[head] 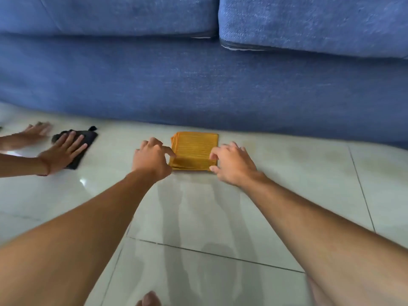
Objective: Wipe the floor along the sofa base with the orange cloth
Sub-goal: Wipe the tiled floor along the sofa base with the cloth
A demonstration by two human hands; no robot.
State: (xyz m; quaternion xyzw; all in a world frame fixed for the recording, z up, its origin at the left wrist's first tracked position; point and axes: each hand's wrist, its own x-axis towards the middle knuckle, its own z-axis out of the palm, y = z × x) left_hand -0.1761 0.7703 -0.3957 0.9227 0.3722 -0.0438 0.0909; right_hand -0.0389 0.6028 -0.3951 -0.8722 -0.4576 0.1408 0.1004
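An orange cloth (194, 149), folded into a thick square, lies flat on the pale tiled floor (220, 217) just in front of the blue sofa base (198, 89). My left hand (152, 160) rests at the cloth's near left corner, its fingers curled and touching the edge. My right hand (231, 164) sits at the near right corner, fingertips on the cloth's side. Neither hand has lifted the cloth.
At the left, another person's hand (64, 151) presses a black cloth (84, 142) on the floor, with their other hand (35, 131) flat beside it. Two blue seat cushions (309, 21) overhang the base. A knee or toe (150, 300) shows at the bottom edge.
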